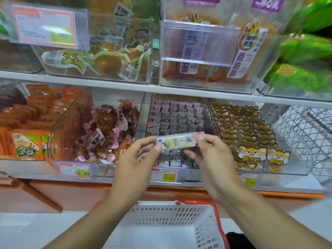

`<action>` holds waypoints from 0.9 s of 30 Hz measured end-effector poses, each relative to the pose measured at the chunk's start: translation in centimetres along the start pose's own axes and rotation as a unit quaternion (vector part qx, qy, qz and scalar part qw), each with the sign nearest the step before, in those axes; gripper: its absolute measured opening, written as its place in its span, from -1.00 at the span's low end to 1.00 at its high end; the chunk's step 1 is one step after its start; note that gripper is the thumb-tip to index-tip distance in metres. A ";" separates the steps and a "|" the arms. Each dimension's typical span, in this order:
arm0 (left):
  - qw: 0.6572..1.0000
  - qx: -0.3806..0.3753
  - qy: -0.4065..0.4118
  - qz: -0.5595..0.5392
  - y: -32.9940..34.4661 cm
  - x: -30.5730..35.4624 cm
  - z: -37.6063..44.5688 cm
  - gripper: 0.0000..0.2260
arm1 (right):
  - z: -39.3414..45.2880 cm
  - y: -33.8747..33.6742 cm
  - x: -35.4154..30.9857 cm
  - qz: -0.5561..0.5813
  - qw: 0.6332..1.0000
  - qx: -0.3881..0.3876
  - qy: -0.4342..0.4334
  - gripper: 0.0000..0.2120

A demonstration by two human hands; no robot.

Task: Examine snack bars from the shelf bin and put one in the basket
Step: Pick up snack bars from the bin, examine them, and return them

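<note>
**Clerk A:** Item one, snack bar [180, 140]. Location?

**Clerk B:** Held level in the air in front of the shelf bin [177, 123], above the basket [161, 215]. Left hand [136, 162] pinches its left end between thumb and fingers; right hand [209, 153] pinches its right end. Held by the tips, probably so the printed face stays uncovered for reading. The print is too blurred to make out.

**Clerk A:** Source bin?

**Clerk B:** Middle compartment of the lower shelf [107, 178], packed with rows of small pink and white packs standing on edge. A yellow price tag [164, 175] sits on its front lip.

**Clerk A:** Neighbours?

**Clerk B:** Brown snacks in pink wrap [107, 130] to the left; cat-print packs [251, 141] to the right; orange sachets [27, 126] at far left. Each kind has its own clear divider, which keeps stock sorted.

**Clerk A:** Basket?

**Clerk B:** White, slotted walls, red handle [216, 211], on the near side directly under both hands. What shows of its inside holds nothing. Judged placement: a short drop once the examining is done.

**Clerk A:** Status?

**Clerk B:** Examining stage; nothing deposited yet.
</note>
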State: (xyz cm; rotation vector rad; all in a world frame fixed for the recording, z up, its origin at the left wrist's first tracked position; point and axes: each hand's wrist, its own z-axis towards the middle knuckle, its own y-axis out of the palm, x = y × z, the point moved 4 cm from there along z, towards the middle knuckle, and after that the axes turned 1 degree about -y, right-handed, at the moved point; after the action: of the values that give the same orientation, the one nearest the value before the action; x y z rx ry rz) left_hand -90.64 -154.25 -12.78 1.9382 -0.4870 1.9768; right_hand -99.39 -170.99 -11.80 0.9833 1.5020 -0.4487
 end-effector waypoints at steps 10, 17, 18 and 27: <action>0.986 0.044 -0.092 -0.135 -1.6 -0.8 0.9 -0.86 | -0.9 0.8 -0.1 0.069 0.992 -0.073 0.080 -0.91; 0.984 0.073 -0.081 -0.141 -2.3 -1.1 1.1 -0.90 | -0.7 0.8 0.7 0.073 0.989 -0.087 0.095 -0.90; 0.984 0.076 -0.081 -0.142 -2.4 -1.1 1.1 -0.89 | -0.6 0.8 0.5 0.052 0.991 -0.098 0.077 -0.86; 0.984 0.078 -0.088 -0.131 -2.8 -1.7 1.2 -0.86 | -2.0 1.7 -0.6 -0.189 0.949 -0.224 -0.115 -0.74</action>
State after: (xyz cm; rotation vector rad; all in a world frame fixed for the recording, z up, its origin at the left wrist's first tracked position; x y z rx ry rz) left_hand -88.28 -152.35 -14.47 2.1586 -0.1124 1.7328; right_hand -99.30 -168.68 -10.39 0.2752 1.4885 -0.4479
